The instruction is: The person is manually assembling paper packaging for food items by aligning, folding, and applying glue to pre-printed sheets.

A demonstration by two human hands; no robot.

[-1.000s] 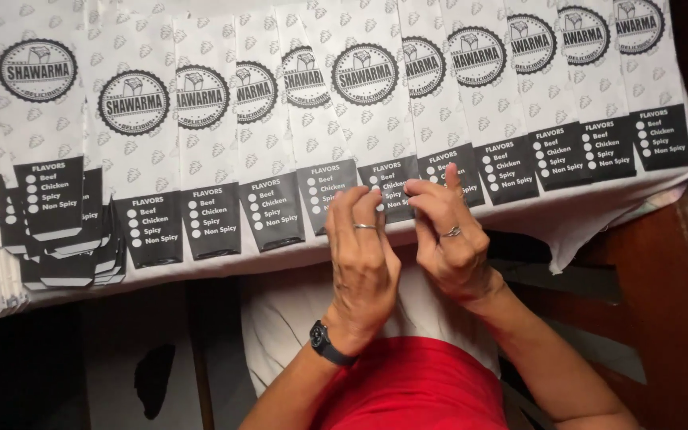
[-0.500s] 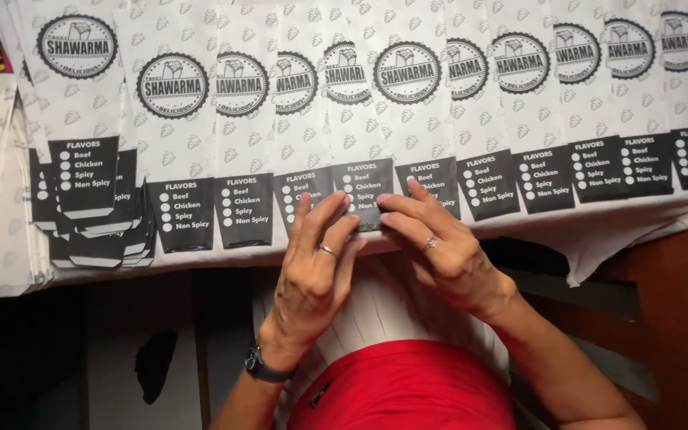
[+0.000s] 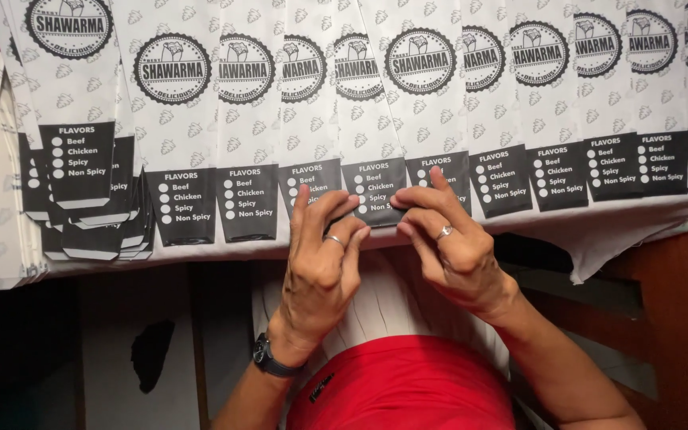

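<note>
A row of white printed paper bags (image 3: 408, 95) lies overlapping along the desk (image 3: 623, 231). Both hands meet at the near black end of one bag (image 3: 376, 187) in the middle. The left hand (image 3: 324, 263) and right hand (image 3: 451, 243) curl their fingers (image 3: 336, 209) onto that bottom edge, pinching it. A stack of bags (image 3: 89, 191) lies far left.

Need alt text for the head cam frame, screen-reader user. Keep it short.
Seen from above, a person's left hand and right hand pinch the black bottom flap of one white printed paper bag in a row of overlapping bags along a table edge. A stack of finished bags lies at far left; each hand wears a ring, the left wrist a dark watch.
</note>
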